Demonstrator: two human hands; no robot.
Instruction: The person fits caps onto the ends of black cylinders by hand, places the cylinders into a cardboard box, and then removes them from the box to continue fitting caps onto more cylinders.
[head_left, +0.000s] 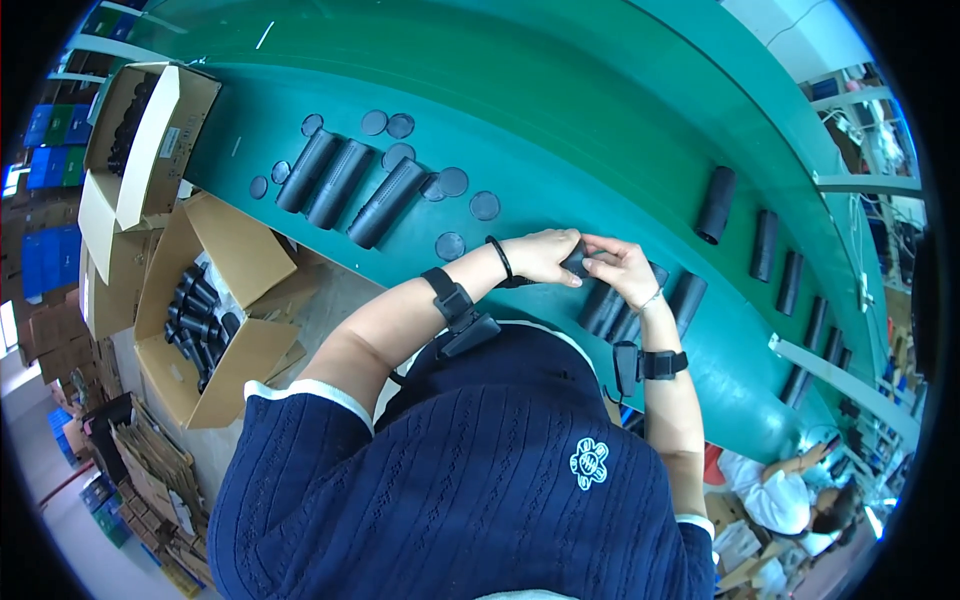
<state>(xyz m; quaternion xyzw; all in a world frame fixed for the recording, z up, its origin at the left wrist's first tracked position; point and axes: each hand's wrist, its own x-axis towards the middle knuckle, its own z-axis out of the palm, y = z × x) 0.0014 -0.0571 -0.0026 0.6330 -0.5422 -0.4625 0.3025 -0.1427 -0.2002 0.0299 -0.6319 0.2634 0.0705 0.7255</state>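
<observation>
Between my two hands, over the near edge of the green workbench point(250, 120), is a black cylindrical piece point(575, 260), mostly covered by fingers. My left hand point(542, 256) grips it from the left with the thumb pointing inward. Curled around its other side is my right hand point(622, 270), thumb and fingers closed on it. Just beneath the right hand lie black tubes point(600, 306), partly hidden by it, and another black tube point(688, 300) rests to their right. A flat black disc point(450, 246) lies left of my left wrist.
Three ribbed black tubes point(388, 204) lie to the left, with several black discs point(453, 181) around them. More tubes point(715, 205) stretch along the right. Open cartons point(215, 375) of black parts stand at left. A co-worker point(780, 495) sits at lower right.
</observation>
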